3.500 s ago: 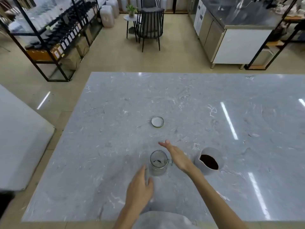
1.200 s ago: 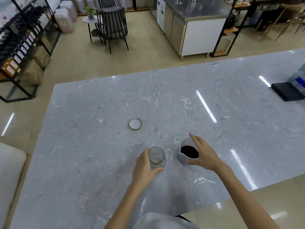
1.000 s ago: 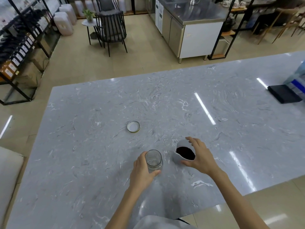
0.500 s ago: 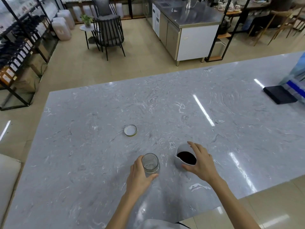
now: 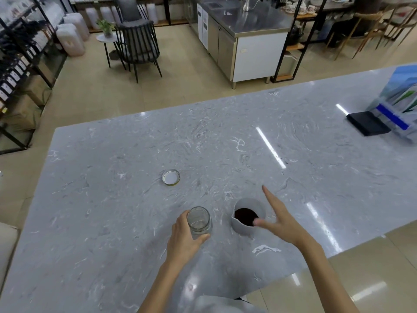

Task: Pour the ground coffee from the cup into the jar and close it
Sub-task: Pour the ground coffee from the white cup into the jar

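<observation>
A clear glass jar (image 5: 199, 220) stands upright and uncapped on the grey marble table (image 5: 112, 199). My left hand (image 5: 184, 239) is wrapped around its near side. Right of it sits a grey cup (image 5: 247, 215) with dark ground coffee inside. My right hand (image 5: 278, 219) hovers just right of the cup with fingers spread, thumb tip over the rim, not gripping it. The round metal lid (image 5: 171, 177) lies flat on the table beyond the jar.
A black flat object (image 5: 369, 123) and a blue-and-white pack (image 5: 399, 105) lie at the table's far right. The table's near right corner ends close to my right forearm. Beyond the table are a chair, shelves and a steel counter.
My right hand, which was closed around the cup, has let go and spread its fingers beside it. My left hand stays on the jar. The view has shifted slightly.
</observation>
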`<control>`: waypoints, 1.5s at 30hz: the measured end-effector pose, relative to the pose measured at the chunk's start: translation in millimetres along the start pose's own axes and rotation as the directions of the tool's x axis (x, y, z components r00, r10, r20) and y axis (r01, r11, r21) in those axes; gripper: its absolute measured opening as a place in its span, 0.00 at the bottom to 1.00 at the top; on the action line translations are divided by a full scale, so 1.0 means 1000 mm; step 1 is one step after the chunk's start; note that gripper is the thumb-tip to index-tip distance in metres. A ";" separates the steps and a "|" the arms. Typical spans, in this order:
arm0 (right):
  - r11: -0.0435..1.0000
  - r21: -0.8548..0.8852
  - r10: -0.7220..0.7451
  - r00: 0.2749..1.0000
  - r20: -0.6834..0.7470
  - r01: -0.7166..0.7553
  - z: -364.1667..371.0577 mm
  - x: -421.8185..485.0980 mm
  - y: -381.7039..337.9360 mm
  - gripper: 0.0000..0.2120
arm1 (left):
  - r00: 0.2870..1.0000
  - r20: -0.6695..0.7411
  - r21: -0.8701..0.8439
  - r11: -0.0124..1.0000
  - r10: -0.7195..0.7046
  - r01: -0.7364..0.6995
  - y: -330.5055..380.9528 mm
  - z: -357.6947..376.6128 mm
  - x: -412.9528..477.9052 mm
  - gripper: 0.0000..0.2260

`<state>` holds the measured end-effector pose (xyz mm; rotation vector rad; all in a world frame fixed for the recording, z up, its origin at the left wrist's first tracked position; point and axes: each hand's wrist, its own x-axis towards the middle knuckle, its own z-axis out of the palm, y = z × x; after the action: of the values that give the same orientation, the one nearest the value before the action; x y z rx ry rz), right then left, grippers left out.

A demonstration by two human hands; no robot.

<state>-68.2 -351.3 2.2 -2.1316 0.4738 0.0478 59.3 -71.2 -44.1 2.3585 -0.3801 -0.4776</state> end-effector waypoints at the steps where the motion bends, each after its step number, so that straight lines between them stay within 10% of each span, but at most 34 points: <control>1: 0.990 0.141 0.046 0.993 -0.109 -0.030 0.002 -0.009 0.006 0.43 | 1.000 0.001 -0.002 1.000 0.001 -0.001 -0.001 0.000 0.000 0.41; 6: 0.841 0.514 0.290 0.943 -0.163 -0.170 0.037 -0.038 0.040 0.28 | 1.000 0.009 -0.031 0.999 0.007 -0.007 0.002 0.002 0.001 0.40; 17: 0.805 0.581 0.215 0.972 -0.097 -0.120 0.061 -0.022 0.027 0.43 | 1.000 -0.002 -0.071 0.997 -0.004 0.004 0.002 0.003 0.000 0.39; 33: 0.671 0.734 0.247 0.965 -0.085 -0.107 0.051 0.027 0.023 0.26 | 0.999 -0.031 -0.097 0.995 -0.023 0.020 -0.001 0.011 -0.007 0.39; 45: 0.857 0.513 0.067 0.997 -0.037 -0.038 0.061 0.018 0.017 0.39 | 0.999 -0.034 -0.111 0.994 -0.016 0.012 -0.003 0.012 -0.006 0.39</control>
<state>-49.1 -316.0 -49.7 -1.5953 0.5109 -0.0969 49.1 -73.7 -52.9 2.2605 -0.3136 -0.4521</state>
